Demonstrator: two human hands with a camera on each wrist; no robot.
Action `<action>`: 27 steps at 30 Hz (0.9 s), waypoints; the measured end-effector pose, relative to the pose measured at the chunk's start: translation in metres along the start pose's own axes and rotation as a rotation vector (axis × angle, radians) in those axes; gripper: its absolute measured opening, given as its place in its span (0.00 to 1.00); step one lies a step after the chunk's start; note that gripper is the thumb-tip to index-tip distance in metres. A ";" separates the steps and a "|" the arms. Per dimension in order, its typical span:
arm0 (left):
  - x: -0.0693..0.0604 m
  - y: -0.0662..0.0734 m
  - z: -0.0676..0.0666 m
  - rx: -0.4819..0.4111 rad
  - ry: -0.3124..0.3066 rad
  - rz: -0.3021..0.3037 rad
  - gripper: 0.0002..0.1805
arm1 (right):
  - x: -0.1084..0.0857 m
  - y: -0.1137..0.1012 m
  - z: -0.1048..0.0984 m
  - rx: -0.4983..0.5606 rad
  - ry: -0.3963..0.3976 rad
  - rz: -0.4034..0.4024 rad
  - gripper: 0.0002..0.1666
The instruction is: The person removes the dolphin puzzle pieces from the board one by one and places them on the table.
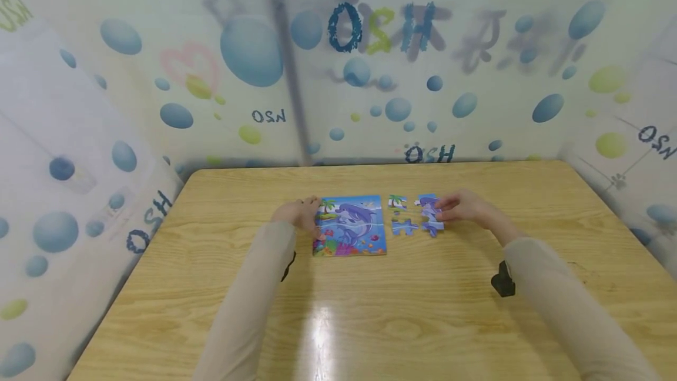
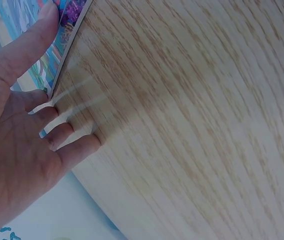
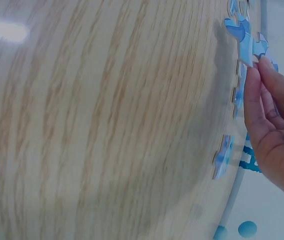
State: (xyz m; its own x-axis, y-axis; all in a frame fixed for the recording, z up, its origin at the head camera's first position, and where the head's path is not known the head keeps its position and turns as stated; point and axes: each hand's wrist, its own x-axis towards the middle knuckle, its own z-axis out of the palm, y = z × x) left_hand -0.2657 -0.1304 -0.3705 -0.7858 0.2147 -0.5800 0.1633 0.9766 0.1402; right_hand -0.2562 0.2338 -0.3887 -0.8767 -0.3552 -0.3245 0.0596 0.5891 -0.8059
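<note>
- The board (image 1: 351, 223) lies flat on the table (image 1: 370, 316), loose pieces (image 1: 404, 227) just right of it.
- Left hand (image 1: 298, 214): thumb on the board, fingers curled at its edge; a light hold should suffice.
- Right hand (image 1: 465, 206): fingers clamped on a tilted piece (image 3: 245, 45); best levelled, tabs matched, then pressed down.

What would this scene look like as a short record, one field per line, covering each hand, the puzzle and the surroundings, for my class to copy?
Left hand: holds the left edge of the dolphin picture, thumb on its face
Right hand: pinches a puzzle piece
Loose pieces: right of the picture
Table: wood-grained
Wall: pale, with blue and green spots and lettering
Sleeves: light, long
</note>
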 end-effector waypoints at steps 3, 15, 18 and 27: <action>0.000 0.000 0.000 -0.001 0.000 -0.002 0.53 | -0.002 0.004 -0.005 0.007 -0.030 0.011 0.22; -0.002 0.001 0.000 -0.007 -0.006 0.012 0.53 | 0.000 0.013 -0.010 0.000 -0.068 0.124 0.24; -0.001 0.001 0.000 -0.006 -0.008 0.013 0.53 | 0.001 0.012 -0.009 -0.024 -0.061 0.142 0.24; 0.000 0.001 -0.001 0.009 -0.015 0.016 0.53 | 0.002 0.010 -0.010 -0.030 -0.043 0.175 0.24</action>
State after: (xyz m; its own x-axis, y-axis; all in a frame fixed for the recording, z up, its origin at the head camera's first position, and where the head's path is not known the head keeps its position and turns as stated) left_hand -0.2665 -0.1296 -0.3695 -0.7742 0.2307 -0.5893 0.1815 0.9730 0.1424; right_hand -0.2621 0.2462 -0.3922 -0.8328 -0.2761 -0.4799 0.1943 0.6658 -0.7203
